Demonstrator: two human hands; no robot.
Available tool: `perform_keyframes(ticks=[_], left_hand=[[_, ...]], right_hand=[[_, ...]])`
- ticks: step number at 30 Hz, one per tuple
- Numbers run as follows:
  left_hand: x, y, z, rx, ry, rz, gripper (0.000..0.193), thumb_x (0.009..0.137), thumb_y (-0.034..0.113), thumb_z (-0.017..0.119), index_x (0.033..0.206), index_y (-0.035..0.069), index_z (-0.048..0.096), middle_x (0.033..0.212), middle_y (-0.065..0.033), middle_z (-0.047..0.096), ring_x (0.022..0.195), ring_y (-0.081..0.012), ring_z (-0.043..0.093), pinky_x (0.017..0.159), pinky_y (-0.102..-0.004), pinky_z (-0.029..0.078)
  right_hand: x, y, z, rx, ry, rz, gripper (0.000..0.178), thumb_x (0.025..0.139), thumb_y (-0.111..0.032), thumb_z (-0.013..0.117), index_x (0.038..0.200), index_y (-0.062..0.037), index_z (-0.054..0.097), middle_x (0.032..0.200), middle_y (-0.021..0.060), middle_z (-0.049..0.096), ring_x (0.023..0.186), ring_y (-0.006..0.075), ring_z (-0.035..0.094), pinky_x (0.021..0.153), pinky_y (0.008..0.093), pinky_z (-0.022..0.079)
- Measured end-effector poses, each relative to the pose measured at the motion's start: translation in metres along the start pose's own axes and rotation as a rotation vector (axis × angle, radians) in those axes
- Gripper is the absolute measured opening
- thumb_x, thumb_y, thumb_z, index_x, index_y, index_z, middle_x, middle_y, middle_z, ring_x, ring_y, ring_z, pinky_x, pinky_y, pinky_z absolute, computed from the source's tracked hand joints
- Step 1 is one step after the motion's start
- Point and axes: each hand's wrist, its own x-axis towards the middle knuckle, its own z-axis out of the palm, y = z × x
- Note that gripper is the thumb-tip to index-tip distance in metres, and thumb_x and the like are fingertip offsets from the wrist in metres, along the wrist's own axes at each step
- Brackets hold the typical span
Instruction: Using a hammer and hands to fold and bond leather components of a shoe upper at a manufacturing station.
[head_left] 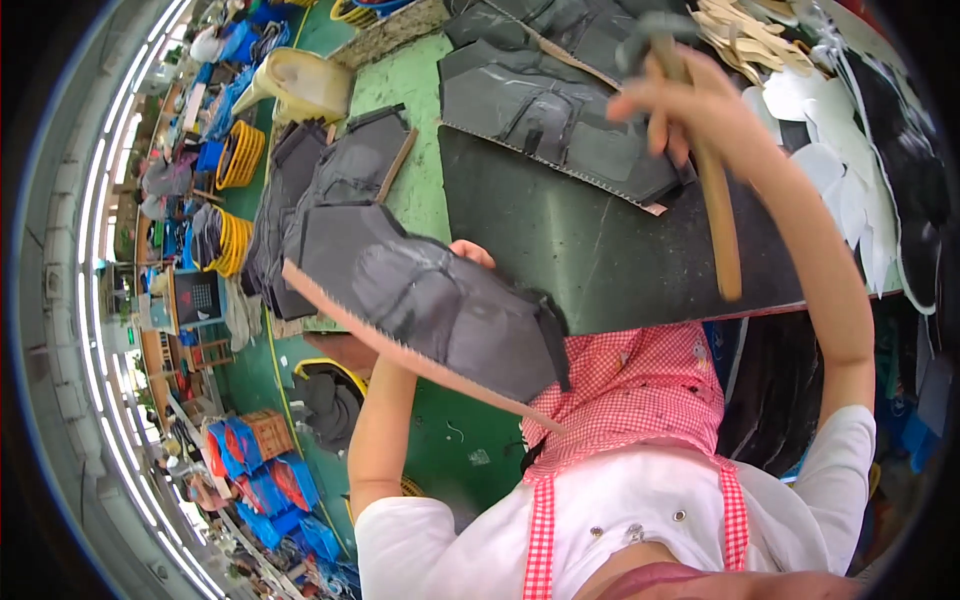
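My left hand [472,254] grips a dark grey leather-like panel [440,305] with stitched, padded shapes and a pinkish strip along its lower edge. It is held tilted above the bench's front edge; only a few fingertips show over its far side, the rest of the hand being hidden behind. My right hand [700,110], raised over the bench's right part, is closed around a hammer [716,220] with a wooden handle; its grey head is up and blurred. Below it, similar dark panels [545,110] lie overlapped on a black board [600,240].
More dark panels [285,190] are stacked at the left of the green bench [405,85], near a cream plastic container [305,85]. White cut pieces [825,115] and beige strips [740,35] are heaped at the right. Yellow baskets [240,155] stand on the floor to the left.
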Motion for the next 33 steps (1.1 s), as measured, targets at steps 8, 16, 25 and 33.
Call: perform_keyframes(ticks=[8, 16, 25, 33], left_hand=[[0.014, -0.017, 0.048, -0.377, -0.116, 0.155, 0.029, 0.105, 0.023, 0.048, 0.122, -0.001, 0.053, 0.121, -0.013, 0.057, 0.107, -0.025, 0.065, 0.091, -0.0366, 0.054], [-0.067, 0.063, 0.107, 0.65, -0.858, -0.355, 0.023, 0.097, 0.022, 0.066, 0.113, 0.006, 0.066, 0.087, -0.0062, 0.072, 0.081, -0.0178, 0.071, 0.074, -0.0337, 0.056], [0.012, 0.021, 0.12, 1.521, -0.285, 0.775, 0.054, 0.075, 0.025, 0.08, 0.128, 0.022, 0.069, 0.133, -0.0114, 0.053, 0.123, -0.0342, 0.049, 0.106, -0.0477, 0.038], [0.032, 0.03, 0.146, 1.279, -0.199, 0.552, 0.041, 0.08, 0.015, 0.077, 0.12, 0.01, 0.069, 0.116, -0.0127, 0.058, 0.106, -0.0304, 0.056, 0.093, -0.0371, 0.046]], right_hand=[[-0.064, 0.031, 0.095, -0.153, -0.392, 0.206, 0.052, 0.087, -0.02, 0.081, 0.12, 0.0069, 0.051, 0.102, 0.0149, 0.07, 0.09, 0.0161, 0.069, 0.08, 0.03, 0.055], [-0.081, 0.044, 0.021, -0.308, -0.21, 0.207, 0.042, 0.084, -0.017, 0.079, 0.111, 0.0034, 0.055, 0.096, 0.0108, 0.071, 0.083, 0.017, 0.069, 0.074, 0.0328, 0.055], [-0.122, 0.009, 0.007, -0.771, -0.027, -0.019, 0.024, 0.091, -0.014, 0.072, 0.101, -0.0021, 0.053, 0.076, 0.0182, 0.055, 0.072, 0.0425, 0.055, 0.063, 0.0394, 0.048], [-0.164, 0.023, 0.022, -0.548, -0.202, 0.303, 0.025, 0.092, -0.014, 0.071, 0.095, -0.0027, 0.049, 0.074, 0.0178, 0.057, 0.07, 0.0406, 0.061, 0.059, 0.0421, 0.046]])
